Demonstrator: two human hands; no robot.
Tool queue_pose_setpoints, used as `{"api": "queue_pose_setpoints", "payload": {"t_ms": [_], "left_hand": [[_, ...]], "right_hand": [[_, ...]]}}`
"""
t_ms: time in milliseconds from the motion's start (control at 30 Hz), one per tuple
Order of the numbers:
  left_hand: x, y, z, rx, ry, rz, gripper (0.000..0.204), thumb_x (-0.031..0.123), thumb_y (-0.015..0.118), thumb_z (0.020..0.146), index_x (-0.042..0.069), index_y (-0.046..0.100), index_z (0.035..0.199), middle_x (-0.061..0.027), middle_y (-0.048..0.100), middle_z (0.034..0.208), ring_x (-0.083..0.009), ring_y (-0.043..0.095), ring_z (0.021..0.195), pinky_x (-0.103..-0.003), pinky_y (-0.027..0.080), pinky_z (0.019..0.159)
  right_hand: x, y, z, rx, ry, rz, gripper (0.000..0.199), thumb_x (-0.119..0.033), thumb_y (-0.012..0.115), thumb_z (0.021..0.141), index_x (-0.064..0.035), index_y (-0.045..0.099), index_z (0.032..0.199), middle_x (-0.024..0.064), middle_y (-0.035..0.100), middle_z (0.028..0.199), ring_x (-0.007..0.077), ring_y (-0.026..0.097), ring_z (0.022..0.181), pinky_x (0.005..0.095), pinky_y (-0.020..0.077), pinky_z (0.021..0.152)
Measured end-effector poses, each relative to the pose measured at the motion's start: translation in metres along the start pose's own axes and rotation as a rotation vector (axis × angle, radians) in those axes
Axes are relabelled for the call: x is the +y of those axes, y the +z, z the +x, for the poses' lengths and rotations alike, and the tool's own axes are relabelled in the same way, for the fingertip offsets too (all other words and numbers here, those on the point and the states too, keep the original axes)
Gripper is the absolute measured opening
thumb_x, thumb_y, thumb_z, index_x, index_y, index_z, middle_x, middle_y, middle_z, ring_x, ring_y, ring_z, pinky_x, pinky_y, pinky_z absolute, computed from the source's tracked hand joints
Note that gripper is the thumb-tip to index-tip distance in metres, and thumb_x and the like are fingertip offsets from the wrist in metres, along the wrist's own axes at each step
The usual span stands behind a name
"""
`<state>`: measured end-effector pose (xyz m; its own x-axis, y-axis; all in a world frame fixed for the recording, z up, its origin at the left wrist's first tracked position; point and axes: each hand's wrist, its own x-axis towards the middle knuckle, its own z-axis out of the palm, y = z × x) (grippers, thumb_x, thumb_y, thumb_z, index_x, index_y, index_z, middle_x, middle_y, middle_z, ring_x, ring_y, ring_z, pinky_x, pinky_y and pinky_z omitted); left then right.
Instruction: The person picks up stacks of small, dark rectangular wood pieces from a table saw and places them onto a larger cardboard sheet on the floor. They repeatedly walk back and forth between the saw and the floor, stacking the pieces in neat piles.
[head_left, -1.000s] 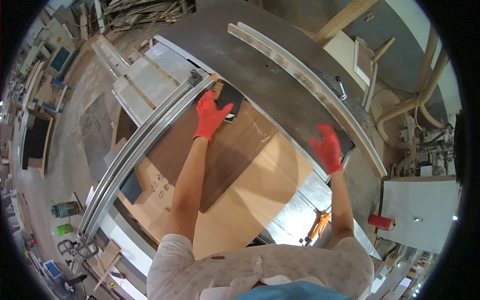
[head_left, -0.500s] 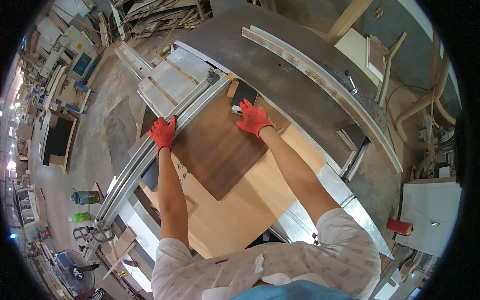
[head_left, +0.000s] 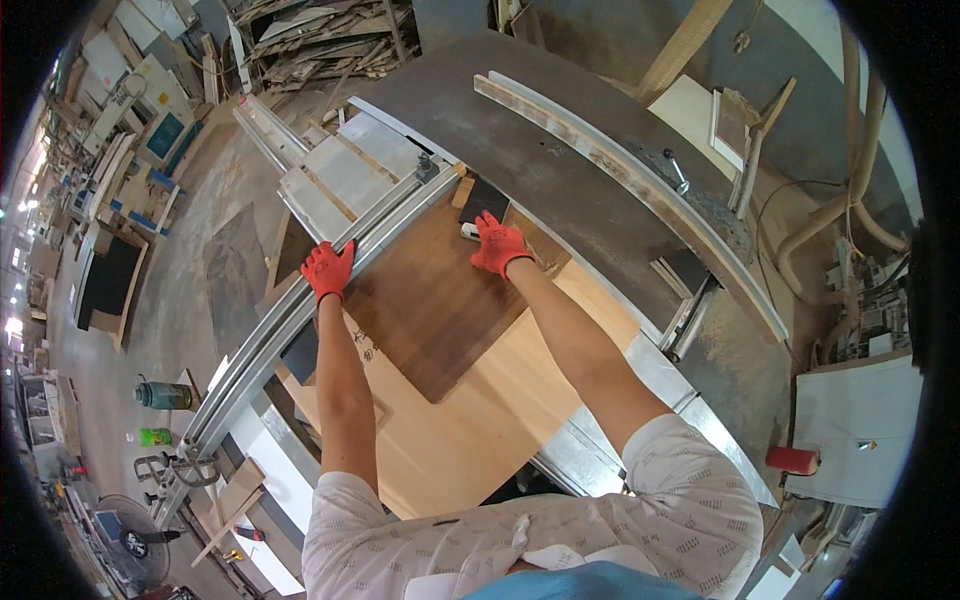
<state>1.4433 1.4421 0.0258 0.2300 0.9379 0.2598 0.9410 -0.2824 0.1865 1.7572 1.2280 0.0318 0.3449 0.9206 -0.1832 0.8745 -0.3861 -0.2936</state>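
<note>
A dark brown wood-grain board (head_left: 435, 310) lies on a larger pale plywood sheet (head_left: 480, 430); its upper left edge is along a long aluminium fence (head_left: 385, 220). My left hand (head_left: 328, 270), in a red glove, rests over this fence with fingers spread and thumb toward the board. My right hand (head_left: 498, 246), gloved the same, lies on the board's far part. Its outstretched fingertips touch a dark flat block (head_left: 485, 203) near the far corner. A small pale-edged piece (head_left: 468, 231) shows beside those fingers, partly covered. Beside the block is a small wooden piece (head_left: 463, 191).
A dark machine table (head_left: 560, 170) stretches beyond the board, with a long curved-looking rail (head_left: 620, 165) and a crank handle (head_left: 677, 172) on it. A slatted metal side table (head_left: 350, 165) adjoins the fence. Scrap wood (head_left: 330, 45) is piled behind. A bottle (head_left: 163, 394) stands at left.
My view has shifted slightly. Both hands stay at nearly the same places on the fence and board; my right hand's fingers have moved slightly on the dark block.
</note>
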Motion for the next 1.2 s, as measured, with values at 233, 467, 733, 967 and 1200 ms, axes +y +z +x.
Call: {"api": "queue_pose_setpoints", "payload": {"t_ms": [233, 467, 733, 967, 1200], "left_hand": [[0.004, -0.013, -0.017, 0.052, 0.030, -0.033, 0.059, 0.062, 0.065, 0.085, 0.006, 0.066, 0.104, -0.0197, 0.067, 0.116, -0.0402, 0.059, 0.112, -0.055, 0.037, 0.103], [-0.007, -0.023, -0.034, 0.109, 0.082, -0.084, 0.059, 0.058, 0.070, 0.082, 0.007, 0.065, 0.111, -0.0183, 0.066, 0.115, -0.0404, 0.057, 0.116, -0.059, 0.034, 0.107], [0.120, -0.039, -0.139, 0.211, 0.285, -0.495, 0.083, 0.053, 0.080, 0.074, 0.007, 0.051, 0.136, -0.0210, 0.051, 0.138, -0.0382, 0.044, 0.131, -0.061, 0.023, 0.114], [0.268, -0.040, -0.162, -0.152, 0.230, -0.264, 0.105, 0.071, 0.078, 0.065, 0.010, 0.044, 0.144, -0.0232, 0.046, 0.145, -0.0414, 0.038, 0.138, -0.067, 0.016, 0.115], [0.290, -0.063, -0.167, -0.045, 0.166, -0.323, 0.086, 0.062, 0.078, 0.065, 0.014, 0.050, 0.132, -0.0200, 0.056, 0.128, -0.0392, 0.046, 0.126, -0.062, 0.025, 0.108]], "right_hand": [[-0.004, -0.003, -0.024, 0.057, 0.021, -0.008, 0.093, -0.046, 0.075, 0.078, -0.0094, 0.038, 0.155, 0.0120, 0.029, 0.166, 0.0321, 0.055, 0.133, 0.0455, 0.0490, 0.104], [-0.011, 0.010, -0.086, 0.283, -0.082, 0.126, 0.080, -0.036, 0.071, 0.080, -0.0078, 0.043, 0.150, 0.0163, 0.036, 0.161, 0.0339, 0.058, 0.127, 0.0443, 0.0487, 0.103], [-0.025, 0.068, -0.354, 0.538, -0.050, 0.195, 0.050, -0.022, 0.069, 0.087, -0.0056, 0.059, 0.133, 0.0194, 0.055, 0.141, 0.0393, 0.051, 0.128, 0.0519, 0.0377, 0.109], [-0.035, 0.072, -0.484, 0.501, -0.051, 0.167, 0.044, -0.022, 0.063, 0.090, -0.0083, 0.062, 0.131, 0.0164, 0.056, 0.141, 0.0390, 0.049, 0.131, 0.0568, 0.0327, 0.114], [-0.034, 0.078, -0.496, 0.557, -0.016, 0.151, 0.043, -0.023, 0.064, 0.088, -0.0093, 0.064, 0.129, 0.0148, 0.058, 0.138, 0.0373, 0.050, 0.130, 0.0560, 0.0316, 0.116]]}}
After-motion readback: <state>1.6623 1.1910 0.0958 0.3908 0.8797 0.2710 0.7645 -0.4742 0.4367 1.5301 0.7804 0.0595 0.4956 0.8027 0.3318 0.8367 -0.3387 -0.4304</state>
